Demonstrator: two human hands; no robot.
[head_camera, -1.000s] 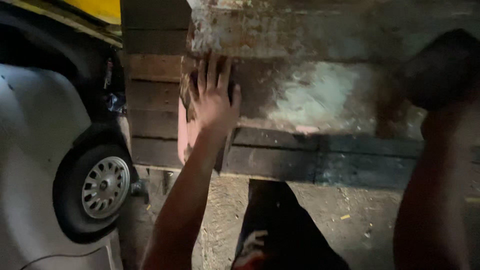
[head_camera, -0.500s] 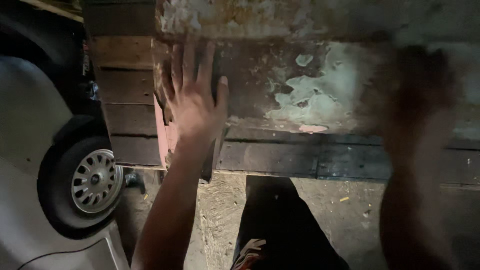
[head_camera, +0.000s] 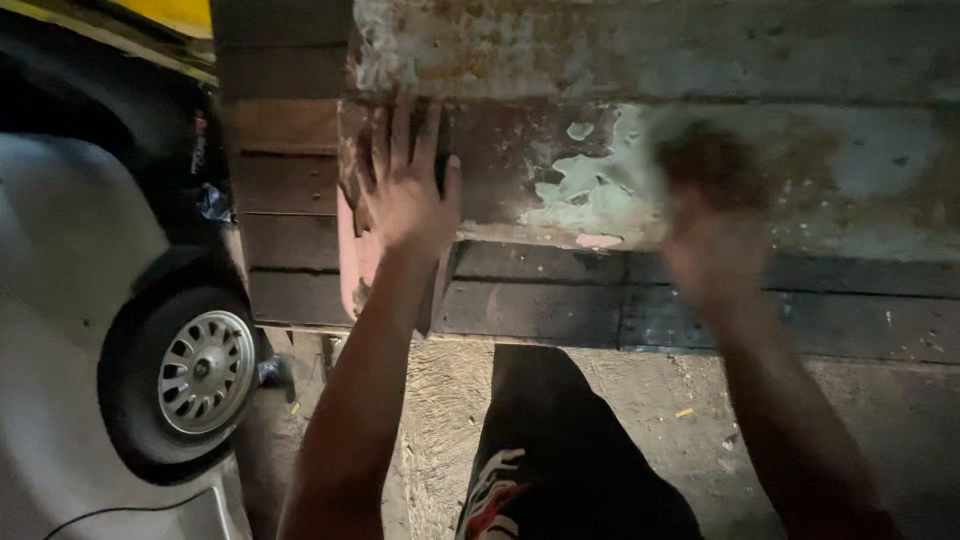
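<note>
A large rusty metal panel with flaking pale green and white paint (head_camera: 620, 150) is seen across the upper middle and upper right of the frame, stretching from about a third of the way in to the right edge. Its surface is mottled brown, with peeled patches near the centre and a small pink chip at its lower edge. It is laid flat over dark wooden planks (head_camera: 700, 300), which show along the lower edge and at the upper left. A pink-painted edge piece (head_camera: 352, 262) is visible at the panel's lower left corner.
</note>
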